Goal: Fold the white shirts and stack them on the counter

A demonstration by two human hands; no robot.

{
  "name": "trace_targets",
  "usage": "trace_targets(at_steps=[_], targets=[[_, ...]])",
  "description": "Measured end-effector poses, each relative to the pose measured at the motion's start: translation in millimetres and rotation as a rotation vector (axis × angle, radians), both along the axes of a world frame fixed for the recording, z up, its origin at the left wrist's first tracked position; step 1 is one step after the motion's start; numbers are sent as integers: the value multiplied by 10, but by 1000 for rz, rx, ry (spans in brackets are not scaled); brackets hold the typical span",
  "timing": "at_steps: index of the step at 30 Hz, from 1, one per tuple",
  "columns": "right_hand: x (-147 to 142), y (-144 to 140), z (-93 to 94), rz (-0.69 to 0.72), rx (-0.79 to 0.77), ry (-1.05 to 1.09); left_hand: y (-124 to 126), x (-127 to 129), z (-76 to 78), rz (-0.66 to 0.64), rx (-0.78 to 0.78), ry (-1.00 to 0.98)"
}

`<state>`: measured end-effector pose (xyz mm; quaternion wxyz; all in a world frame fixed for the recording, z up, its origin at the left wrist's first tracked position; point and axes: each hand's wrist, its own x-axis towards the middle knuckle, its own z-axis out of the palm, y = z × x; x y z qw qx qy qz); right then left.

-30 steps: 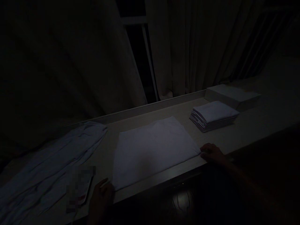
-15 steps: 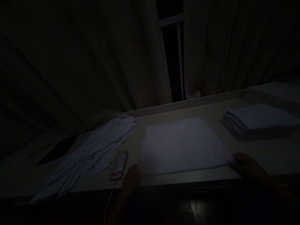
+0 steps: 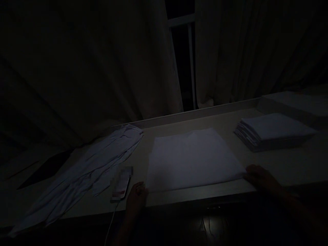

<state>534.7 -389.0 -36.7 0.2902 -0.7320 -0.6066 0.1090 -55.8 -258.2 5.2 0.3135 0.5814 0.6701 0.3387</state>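
The scene is very dark. A pale cloth (image 3: pixel 192 159) lies flat on a long table (image 3: pixel 287 164), spread as a wide rectangle. My left hand (image 3: pixel 135 200) rests at the cloth's near left corner and seems to pinch it. My right hand (image 3: pixel 257 176) sits at the near right corner, fingers on the cloth's edge. Whether either hand truly grips the fabric is hard to make out.
A stack of folded cloths (image 3: pixel 271 131) stands to the right, with a flat box (image 3: pixel 294 102) behind it. A crumpled pile of cloth (image 3: pixel 89 167) lies to the left. A phone (image 3: pixel 120 186) with a cable lies beside my left hand. Curtains (image 3: pixel 102 68) hang behind the table.
The view swung left and then settled slightly right. Both hands stayed at the cloth's near corners, and the cloth stayed flat.
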Motion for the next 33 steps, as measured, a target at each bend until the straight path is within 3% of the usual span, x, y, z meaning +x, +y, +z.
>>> trace_targets(at_steps=[5, 12, 17, 23, 33], targets=[[31, -39, 72, 54, -51, 117, 4, -22, 39, 93, 17, 120], [33, -33, 145, 162, -42, 112, 5, -25, 47, -43, 9, 105], [68, -55, 88, 148, -17, 135, -40, -28, 62, -136, -41, 3], [157, -79, 54, 78, -59, 191, -12, -44, 23, -44, 57, 74], [209, -56, 39, 52, -63, 193, 5, -81, -100, -55, 95, 179]])
